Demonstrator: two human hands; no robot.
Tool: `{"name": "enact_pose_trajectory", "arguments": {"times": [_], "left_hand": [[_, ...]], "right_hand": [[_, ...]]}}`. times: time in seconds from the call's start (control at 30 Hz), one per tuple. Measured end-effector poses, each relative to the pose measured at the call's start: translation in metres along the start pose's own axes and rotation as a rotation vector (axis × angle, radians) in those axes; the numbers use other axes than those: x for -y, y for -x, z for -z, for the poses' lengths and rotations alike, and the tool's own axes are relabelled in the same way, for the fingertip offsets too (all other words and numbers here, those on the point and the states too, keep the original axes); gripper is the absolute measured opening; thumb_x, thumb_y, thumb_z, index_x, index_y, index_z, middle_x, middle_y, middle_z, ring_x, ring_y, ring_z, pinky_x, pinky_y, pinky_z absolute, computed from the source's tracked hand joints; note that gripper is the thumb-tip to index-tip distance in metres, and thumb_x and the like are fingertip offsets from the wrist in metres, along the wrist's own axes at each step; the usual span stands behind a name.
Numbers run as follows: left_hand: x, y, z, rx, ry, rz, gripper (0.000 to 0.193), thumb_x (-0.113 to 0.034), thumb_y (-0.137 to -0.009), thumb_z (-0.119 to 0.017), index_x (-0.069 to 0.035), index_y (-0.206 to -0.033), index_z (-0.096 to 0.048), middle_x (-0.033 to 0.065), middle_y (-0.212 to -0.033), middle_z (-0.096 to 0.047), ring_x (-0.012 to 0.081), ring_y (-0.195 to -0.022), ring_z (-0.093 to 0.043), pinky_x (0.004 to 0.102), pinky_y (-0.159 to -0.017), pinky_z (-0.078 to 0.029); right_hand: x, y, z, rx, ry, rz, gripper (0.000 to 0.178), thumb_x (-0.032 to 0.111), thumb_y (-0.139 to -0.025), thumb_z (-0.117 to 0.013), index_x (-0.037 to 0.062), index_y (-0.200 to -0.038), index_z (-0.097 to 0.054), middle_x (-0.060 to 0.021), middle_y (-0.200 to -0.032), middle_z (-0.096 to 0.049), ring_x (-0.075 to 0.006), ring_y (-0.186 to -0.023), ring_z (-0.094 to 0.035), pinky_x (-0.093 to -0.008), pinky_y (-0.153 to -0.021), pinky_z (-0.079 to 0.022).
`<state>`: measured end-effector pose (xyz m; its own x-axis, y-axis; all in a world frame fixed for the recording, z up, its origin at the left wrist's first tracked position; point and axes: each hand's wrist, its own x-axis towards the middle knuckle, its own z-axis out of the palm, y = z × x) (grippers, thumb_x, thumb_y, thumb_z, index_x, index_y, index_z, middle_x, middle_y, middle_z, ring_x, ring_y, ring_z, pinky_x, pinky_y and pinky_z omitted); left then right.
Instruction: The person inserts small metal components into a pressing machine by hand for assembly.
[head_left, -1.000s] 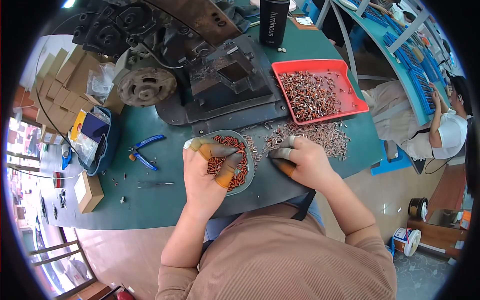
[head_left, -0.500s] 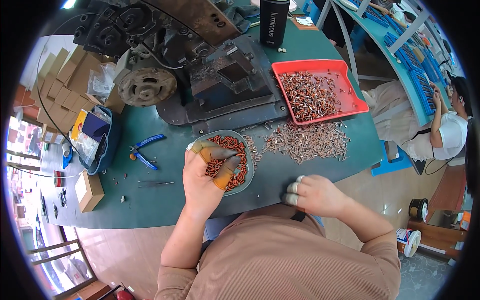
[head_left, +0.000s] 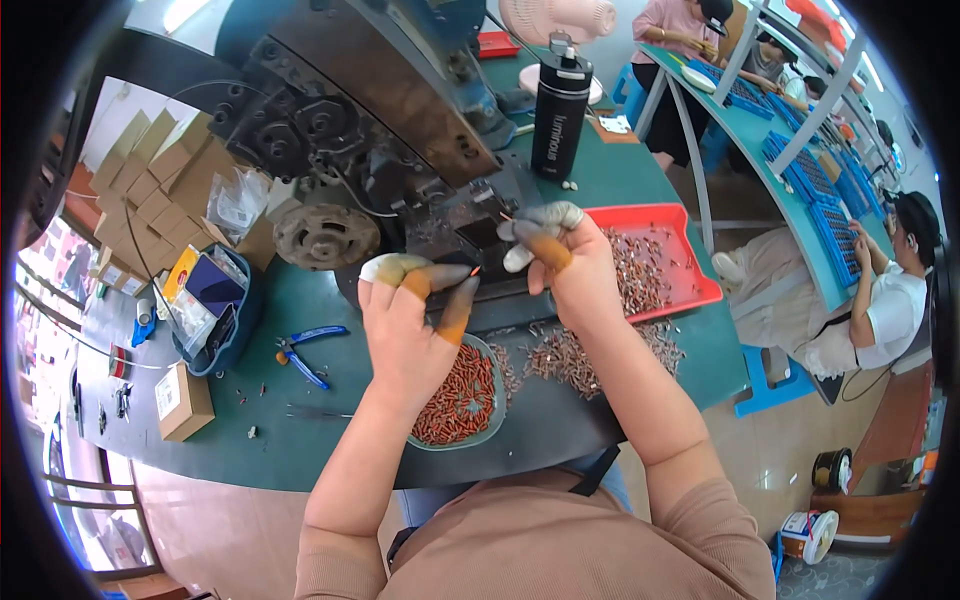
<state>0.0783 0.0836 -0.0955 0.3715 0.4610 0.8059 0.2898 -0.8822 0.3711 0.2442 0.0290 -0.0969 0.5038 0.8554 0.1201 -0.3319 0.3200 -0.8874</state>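
Observation:
In front of the dark metal press machine [head_left: 440, 215], both my hands are raised and in finger covers. The thumb and index finger of my left hand [head_left: 415, 315] pinch a small orange-red piece [head_left: 476, 271]. My right hand [head_left: 575, 260] is closed at the machine's work area, its fingertips around a thin small copper-coloured piece [head_left: 506, 216]. Below my left hand stands a grey-green bowl [head_left: 501, 405] with many red-brown cylindrical pieces [head_left: 455, 395]. Right of my right forearm lies a red tray [head_left: 706, 291] of mixed metal and red-brown pieces, partly hidden by that hand.
A heap of small metallic pieces [head_left: 565, 362] lies on the green table. Blue-handled pliers [head_left: 312, 332], tweezers [head_left: 318, 412], a carton [head_left: 186, 402] and a blue basket [head_left: 246, 312] are at left. A black bottle [head_left: 562, 115] stands behind the tray. Other people sit at a far bench.
My left hand has risen out of the bowl with a piece in its fingertips. My right hand has moved from the table's front edge up to the machine. The view has shifted upward.

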Motion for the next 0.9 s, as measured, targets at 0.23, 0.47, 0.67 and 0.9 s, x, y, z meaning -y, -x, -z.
{"name": "enact_pose_trajectory", "arguments": {"times": [0.23, 0.47, 0.67, 0.9], "left_hand": [[0.029, -0.023, -0.031, -0.172, -0.157, -0.183, 0.025, -0.011, -0.066, -0.080, -0.012, -0.086, -0.066, 0.0040, -0.088, -0.058, 0.0257, -0.087, -0.054, 0.0392, -0.079, -0.039], [0.046, -0.025, -0.054, -0.198, -0.275, -0.283, 0.024, -0.016, -0.064, -0.078, -0.015, -0.084, -0.064, 0.0015, -0.094, -0.058, 0.0233, -0.092, -0.053, 0.0416, -0.085, -0.039], [0.052, -0.025, -0.061, -0.207, -0.299, -0.312, 0.024, -0.015, -0.062, -0.075, -0.014, -0.083, -0.064, 0.0029, -0.096, -0.059, 0.0247, -0.093, -0.053, 0.0423, -0.088, -0.039], [0.051, -0.026, -0.062, -0.196, -0.290, -0.310, 0.024, -0.017, -0.063, -0.075, -0.014, -0.084, -0.063, 0.0035, -0.097, -0.060, 0.0252, -0.094, -0.052, 0.0436, -0.089, -0.038]], "right_hand": [[-0.019, -0.030, -0.014, -0.038, 0.025, 0.136, 0.013, 0.000, -0.087, -0.066, 0.0054, -0.099, -0.063, -0.0026, -0.085, -0.066, -0.0062, -0.060, -0.055, -0.0178, -0.048, -0.037], [-0.022, -0.032, -0.016, -0.082, 0.077, 0.163, 0.011, -0.002, -0.088, -0.064, 0.0048, -0.097, -0.062, -0.0007, -0.085, -0.065, -0.0041, -0.058, -0.050, -0.0182, -0.048, -0.035], [-0.023, -0.032, -0.017, -0.110, 0.056, 0.134, 0.012, -0.004, -0.088, -0.062, 0.0048, -0.097, -0.062, -0.0009, -0.086, -0.065, -0.0045, -0.060, -0.052, -0.0182, -0.050, -0.038], [-0.025, -0.032, -0.013, -0.072, 0.034, 0.150, 0.013, -0.004, -0.088, -0.062, 0.0047, -0.098, -0.062, -0.0013, -0.088, -0.065, -0.0052, -0.063, -0.053, -0.0185, -0.051, -0.040]]}}
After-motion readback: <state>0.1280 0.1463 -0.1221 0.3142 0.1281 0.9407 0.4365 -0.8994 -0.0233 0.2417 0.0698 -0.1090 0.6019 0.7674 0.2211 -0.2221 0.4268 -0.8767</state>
